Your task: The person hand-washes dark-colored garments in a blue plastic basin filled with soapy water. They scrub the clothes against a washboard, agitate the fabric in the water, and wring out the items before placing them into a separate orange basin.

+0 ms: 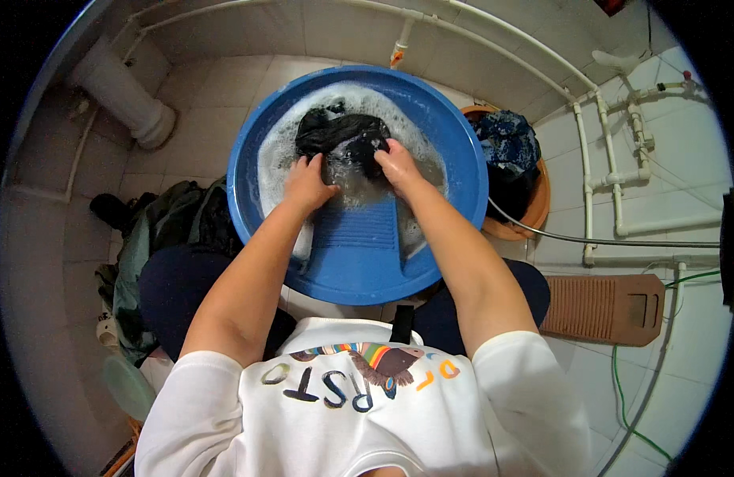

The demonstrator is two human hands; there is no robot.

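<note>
Wet black cloth (343,133), bunched up, lies partly in the sudsy water of a big round blue tub (355,291). My right hand (398,167) is closed on the right end of this cloth, thumb and fingers pinching it. At the cloth's lower left edge is my left hand (306,184), its fingers touching the fabric and its thumb spread apart over the water. A ribbed blue washboard (356,229) slopes up from the water toward me, between my forearms. Part of the cloth is hidden under murky water and foam.
An orange-brown basin (534,211) holding dark clothes (506,147) stands right of the tub. A brown washboard (601,308) lies at the right, near a thin hose (605,238). Clothes are piled (164,230) at the left. White pipes (585,151) run along the walls.
</note>
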